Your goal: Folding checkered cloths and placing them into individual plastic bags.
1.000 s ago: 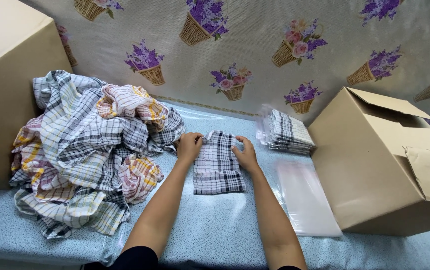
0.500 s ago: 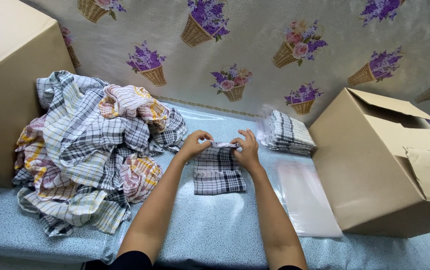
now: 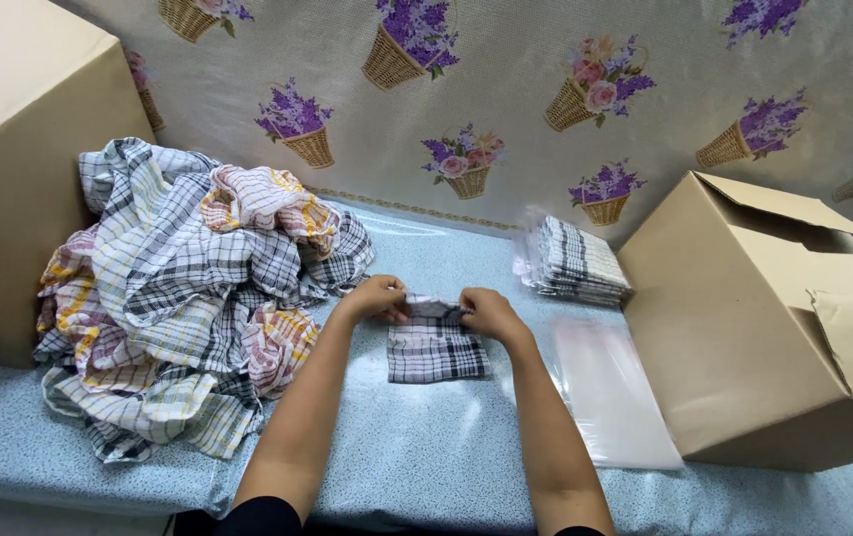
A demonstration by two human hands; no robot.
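A small black-and-white checked cloth [image 3: 434, 349], folded into a rectangle, lies on the blue table [image 3: 426, 457] in front of me. My left hand [image 3: 377, 296] grips its far left corner and my right hand [image 3: 484, 311] grips its far right corner. The far edge is lifted off the table and curled toward me between the two hands. Both forearms reach in from the bottom of the head view.
A big heap of loose checked cloths [image 3: 178, 288] lies to the left, beside a tall cardboard box [image 3: 9, 179]. A stack of bagged folded cloths [image 3: 577, 263] sits at the back right. Clear plastic bags [image 3: 610, 392] lie beside an open cardboard box [image 3: 774, 328] on the right.
The cloth lay flat with my hands on its far corners. Both hands have since pinched the far edge and pulled it toward me, so the cloth is shorter.
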